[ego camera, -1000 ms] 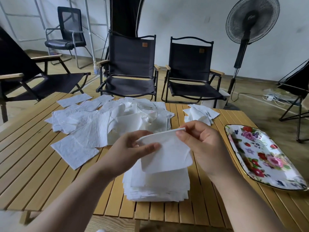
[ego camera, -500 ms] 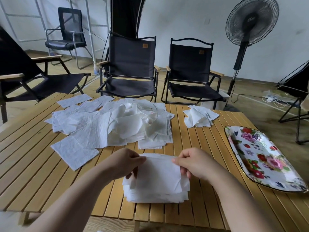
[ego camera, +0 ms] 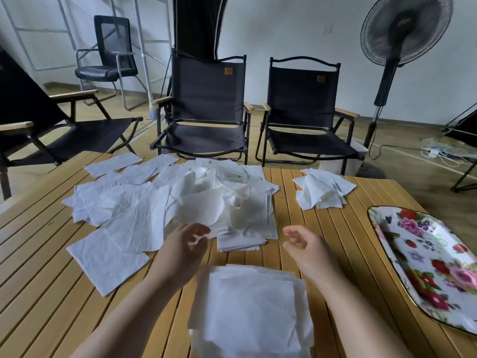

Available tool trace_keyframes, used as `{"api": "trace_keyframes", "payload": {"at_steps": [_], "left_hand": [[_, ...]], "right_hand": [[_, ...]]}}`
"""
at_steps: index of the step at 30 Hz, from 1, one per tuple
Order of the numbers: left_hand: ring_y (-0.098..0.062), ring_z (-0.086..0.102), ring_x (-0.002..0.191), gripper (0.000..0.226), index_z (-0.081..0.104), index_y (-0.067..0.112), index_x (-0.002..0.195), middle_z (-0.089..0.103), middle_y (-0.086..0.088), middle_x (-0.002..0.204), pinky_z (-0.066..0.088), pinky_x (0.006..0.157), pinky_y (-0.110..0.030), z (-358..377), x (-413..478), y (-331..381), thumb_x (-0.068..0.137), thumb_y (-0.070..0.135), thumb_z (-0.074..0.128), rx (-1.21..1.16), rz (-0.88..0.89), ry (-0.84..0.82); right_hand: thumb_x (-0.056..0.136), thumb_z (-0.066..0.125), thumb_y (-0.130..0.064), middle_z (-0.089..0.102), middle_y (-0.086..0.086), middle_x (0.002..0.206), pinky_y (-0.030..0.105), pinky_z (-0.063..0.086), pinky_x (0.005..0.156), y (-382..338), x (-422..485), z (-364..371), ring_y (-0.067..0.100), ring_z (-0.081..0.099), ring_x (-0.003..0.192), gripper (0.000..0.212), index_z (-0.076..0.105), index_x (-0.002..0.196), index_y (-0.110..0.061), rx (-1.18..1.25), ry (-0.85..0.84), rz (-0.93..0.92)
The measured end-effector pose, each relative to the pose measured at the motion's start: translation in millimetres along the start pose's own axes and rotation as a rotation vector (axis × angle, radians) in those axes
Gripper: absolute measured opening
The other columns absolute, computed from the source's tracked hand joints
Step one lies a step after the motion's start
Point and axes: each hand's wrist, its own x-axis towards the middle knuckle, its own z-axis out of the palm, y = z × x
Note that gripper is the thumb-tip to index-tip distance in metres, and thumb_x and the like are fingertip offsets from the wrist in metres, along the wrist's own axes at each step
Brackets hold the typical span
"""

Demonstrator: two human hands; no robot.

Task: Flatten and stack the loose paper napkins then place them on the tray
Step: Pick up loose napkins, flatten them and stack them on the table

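stack (ego camera: pixel 253 308): flattened napkins lie squared on the bench (ego camera: pixel 51 293) nearest you, between your forearms.
pile (ego camera: pixel 144 208): loose sheets spread ahead and left of the stack, and the near edge meets your left hand (ego camera: pixel 180 248).
left fingers (ego camera: pixel 201 246): curled at that edge with a bit of white between them and the thumb. Whether they pinch it cannot be told.
right hand (ego camera: pixel 304 245): over bare slats, loosely curled, holding nothing.
nearer hand: the left, I judge. The next sheet lies straight ahead of it.
tray (ego camera: pixel 426 257): to your right, no napkins on it.

Napkin stack (ego camera: pixel 251 311) nearest; loose napkins (ego camera: pixel 165 202) behind; tray (ego camera: pixel 426 264) right, on table (ego camera: pixel 51 293).
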Motion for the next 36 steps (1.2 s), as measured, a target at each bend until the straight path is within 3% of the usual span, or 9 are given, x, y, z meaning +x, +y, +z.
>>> {"api": "trace_keyframes", "payload": {"at_steps": [6,14,18,21,24,27,30,34,36], "left_hand": [[0.009,0.055,0.093,0.02,0.068,0.033,0.107,0.059,0.02,0.104,0.039,0.07,-0.009,5.4,17.1,-2.2,0.096,0.019,0.058,-0.111,-0.014,0.043],[0.015,0.054,0.091,0.021,0.068,0.035,0.102,0.06,0.022,0.104,0.039,0.071,-0.007,0.1,18.8,-2.6,0.096,0.019,0.057,-0.206,-0.063,0.032],[0.009,0.057,0.094,0.021,0.069,0.037,0.098,0.064,0.02,0.105,0.037,0.07,-0.006,-5.0,15.1,-3.5,0.094,0.019,0.058,-0.214,-0.084,0.033],[0.003,0.061,0.094,0.022,0.069,0.035,0.097,0.067,0.016,0.102,0.039,0.069,-0.01,-10.5,12.1,-2.1,0.093,0.017,0.058,-0.249,-0.09,0.034],[0.004,0.063,0.093,0.016,0.069,0.031,0.104,0.07,0.014,0.102,0.045,0.071,-0.011,-18.4,6.6,4.0,0.095,0.021,0.06,-0.323,-0.11,0.035],[0.001,0.066,0.097,0.023,0.067,0.028,0.115,0.071,0.012,0.109,0.052,0.08,-0.025,-26.9,0.2,15.4,0.093,0.034,0.066,-0.532,-0.144,-0.001],[0.002,0.068,0.096,0.036,0.067,0.028,0.119,0.073,0.011,0.11,0.049,0.074,-0.022,-36.8,-13.2,34.9,0.087,0.044,0.067,-0.7,-0.135,-0.091],[-0.011,0.068,0.102,0.036,0.071,0.029,0.112,0.075,0.012,0.107,0.05,0.085,-0.035,-44.2,-34.9,55.9,0.088,0.054,0.061,-0.664,-0.043,-0.257],[-0.013,0.067,0.093,0.036,0.074,0.024,0.109,0.076,0.008,0.103,0.046,0.079,-0.033,-45.4,-45.4,62.5,0.087,0.052,0.066,-0.686,-0.025,-0.336]], "right_hand": [[0.092,0.071,-0.019,0.064,-0.013,0.124,0.019,0.048,0.081,-22.2,34.9,26.6,0.009,0.062,0.113,0.038,0.059,0.126,-0.03,0.195,0.064,-0.006],[0.097,0.065,-0.024,0.043,-0.005,0.155,0.043,0.042,0.111,-102.7,106.5,39.3,0.023,0.042,0.139,0.059,0.042,0.151,-0.03,-0.219,0.027,-0.238],[0.101,0.057,-0.023,0.061,-0.002,0.139,0.037,0.049,0.099,-104.3,123.3,51.4,0.026,0.056,0.124,0.024,0.074,0.117,-0.027,-0.356,0.013,-0.212],[0.101,0.057,-0.023,0.073,0.006,0.112,0.031,0.048,0.079,-105.5,113.3,42.4,0.028,0.065,0.105,0.021,0.075,0.109,-0.015,-0.185,0.115,-0.216],[0.098,0.062,-0.029,0.075,0.005,0.095,0.038,0.053,0.078,-107.4,84.1,22.8,0.03,0.069,0.096,0.017,0.073,0.096,-0.017,0.123,0.101,-0.182],[0.086,0.07,-0.046,0.077,-0.006,0.098,0.054,0.056,0.093,-110.1,35.3,1.1,0.024,0.069,0.102,0.018,0.075,0.094,-0.031,0.399,0.015,-0.105],[0.09,0.072,-0.03,0.077,-0.005,0.103,0.054,0.055,0.097,-108.5,-13.6,-17.3,0.024,0.07,0.105,0.012,0.075,0.101,-0.026,0.635,-0.02,-0.044],[0.091,0.07,-0.028,0.078,-0.002,0.104,0.054,0.057,0.092,-101.3,-69.3,-27.1,0.025,0.072,0.102,0.012,0.078,0.101,-0.028,0.666,-0.002,-0.003],[0.089,0.071,-0.03,0.077,0.001,0.104,0.057,0.055,0.094,-98.4,-89.7,-27.5,0.025,0.073,0.101,0.013,0.078,0.1,-0.03,0.666,-0.048,-0.01]]}}
